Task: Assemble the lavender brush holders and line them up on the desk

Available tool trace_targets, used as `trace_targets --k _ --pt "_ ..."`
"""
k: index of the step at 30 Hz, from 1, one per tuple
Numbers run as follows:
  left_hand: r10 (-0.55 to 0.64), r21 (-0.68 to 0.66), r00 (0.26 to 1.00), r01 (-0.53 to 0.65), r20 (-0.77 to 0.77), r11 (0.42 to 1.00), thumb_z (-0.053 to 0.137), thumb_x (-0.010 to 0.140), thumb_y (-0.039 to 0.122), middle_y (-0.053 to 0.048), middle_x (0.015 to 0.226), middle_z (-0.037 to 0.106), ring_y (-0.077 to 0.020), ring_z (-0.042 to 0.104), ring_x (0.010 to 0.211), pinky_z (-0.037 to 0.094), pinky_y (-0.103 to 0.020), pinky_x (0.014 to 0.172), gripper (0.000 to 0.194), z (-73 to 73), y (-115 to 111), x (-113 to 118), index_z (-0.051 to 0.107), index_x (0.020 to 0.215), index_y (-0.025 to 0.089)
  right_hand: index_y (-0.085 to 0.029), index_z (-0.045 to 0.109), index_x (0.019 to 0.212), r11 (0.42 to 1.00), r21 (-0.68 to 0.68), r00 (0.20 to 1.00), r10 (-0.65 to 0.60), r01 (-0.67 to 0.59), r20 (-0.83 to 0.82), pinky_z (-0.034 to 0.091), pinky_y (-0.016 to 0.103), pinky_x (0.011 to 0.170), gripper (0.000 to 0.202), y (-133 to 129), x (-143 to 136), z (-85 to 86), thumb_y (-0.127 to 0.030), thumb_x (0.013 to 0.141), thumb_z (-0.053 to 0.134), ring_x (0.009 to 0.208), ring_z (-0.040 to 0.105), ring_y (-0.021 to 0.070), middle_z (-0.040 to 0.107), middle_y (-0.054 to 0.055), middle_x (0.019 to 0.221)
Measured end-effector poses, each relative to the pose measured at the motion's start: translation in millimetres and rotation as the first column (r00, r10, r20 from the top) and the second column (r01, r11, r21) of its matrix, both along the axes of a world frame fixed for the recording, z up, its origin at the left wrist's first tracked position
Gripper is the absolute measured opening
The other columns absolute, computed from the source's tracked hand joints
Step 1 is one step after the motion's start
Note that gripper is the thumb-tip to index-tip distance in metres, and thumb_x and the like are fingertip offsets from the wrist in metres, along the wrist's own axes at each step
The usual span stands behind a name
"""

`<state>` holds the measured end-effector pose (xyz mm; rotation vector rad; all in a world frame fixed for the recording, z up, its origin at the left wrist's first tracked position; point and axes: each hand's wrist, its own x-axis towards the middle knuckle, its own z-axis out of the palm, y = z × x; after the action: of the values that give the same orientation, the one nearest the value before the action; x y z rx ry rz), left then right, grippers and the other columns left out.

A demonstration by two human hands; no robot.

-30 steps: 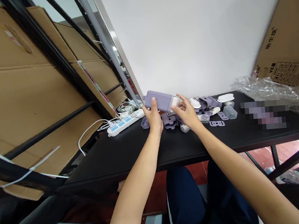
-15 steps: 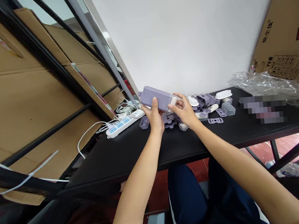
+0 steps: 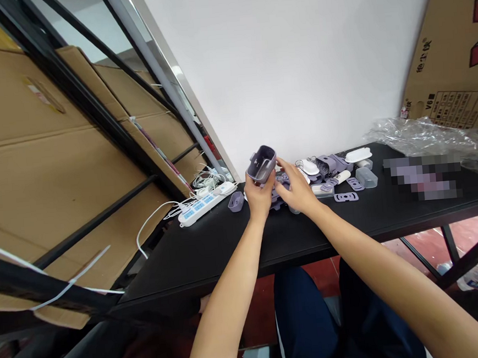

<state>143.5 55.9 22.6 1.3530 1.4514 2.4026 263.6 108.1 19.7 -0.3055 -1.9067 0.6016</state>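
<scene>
One purple case (image 3: 264, 170) clamped in left hand (image 3: 261, 199); right hand (image 3: 296, 190) beside it, grip unclear from here; carton (image 3: 446, 74) right of case: "V6".

Along the near edge of the table (image 3: 203, 253), bare surface lies open on both sides of the forearms (image 3: 373, 256). Leftward, a small purple cup (image 3: 236, 202), then the power strip (image 3: 203, 206), obstruct. Purple parts (image 3: 327, 162) crowd the right hand (image 3: 300, 190); crumpled plastic (image 3: 434, 136) blocks farther right, the white wall (image 3: 296, 58) behind.
</scene>
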Motion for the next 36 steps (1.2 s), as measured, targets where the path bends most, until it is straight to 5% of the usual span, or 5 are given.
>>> trace_targets --k 8,20,28,32,36 --pt "0.222 0.07 0.914 -0.211 -0.338 0.975 0.074 0.086 0.033 -0.008 0.144 0.062 -0.0272 0.052 0.141 0.034 -0.044 0.125 0.048 0.3 -18 -7 0.065 0.134 0.03 -0.028 0.026 0.161 0.995 -0.016 0.994 0.097 -0.098 -0.058 0.046 0.051 0.111 0.093 -11 5 2.4 -0.046 0.084 0.074 0.134 0.055 0.0333 0.05 0.015 0.153" --pt "0.007 -0.043 0.933 -0.024 -0.359 0.999 0.083 0.078 0.032 -0.009 0.154 0.052 -0.0279 0.049 0.145 0.038 -0.045 0.122 0.077 -1.6 -17 -9 0.05 0.147 0.035 -0.026 0.031 0.155 0.989 0.147 0.997 0.005 0.006 -0.072 0.049 0.053 0.108 0.088 -14 11 0.2 -0.037 0.079 0.073 0.135 0.053 0.0345 0.05 0.016 0.151" --pt "-0.005 -0.2 0.8 -0.144 -0.599 0.969 0.092 0.066 0.036 -0.015 0.157 0.048 -0.0334 0.05 0.144 0.04 -0.049 0.12 0.103 -15.6 -58 -34 0.038 0.155 0.03 -0.026 0.033 0.157 0.975 0.186 0.99 0.107 -0.122 0.09 0.048 0.051 0.105 0.087 -30 8 -1.1 -0.046 0.082 0.074 0.128 0.06 0.0343 0.059 0.015 0.146" --pt "0.13 -0.157 0.793 -0.274 -0.595 0.949 0.092 0.064 0.04 -0.019 0.141 0.059 -0.034 0.061 0.13 0.046 -0.051 0.114 0.101 -22.9 -66 -63 0.041 0.149 0.024 -0.026 0.039 0.155 0.961 0.219 0.973 0.125 -0.167 0.196 0.047 0.049 0.101 0.076 -35 7 -0.7 -0.043 0.088 0.07 0.12 0.065 0.033 0.068 0.012 0.135" --pt "0.354 0.009 0.733 -0.429 -0.581 0.903 0.09 0.063 0.043 -0.021 0.141 0.056 -0.0341 0.052 0.14 0.035 -0.049 0.123 0.092 -20.1 -70 -99 0.045 0.139 0.019 -0.025 0.056 0.141 0.975 0.199 0.982 0.06 -0.096 0.181 0.046 0.047 0.099 0.048 -33 5 -1.3 -0.037 0.095 0.06 0.115 0.066 0.0311 0.072 0.01 0.125"
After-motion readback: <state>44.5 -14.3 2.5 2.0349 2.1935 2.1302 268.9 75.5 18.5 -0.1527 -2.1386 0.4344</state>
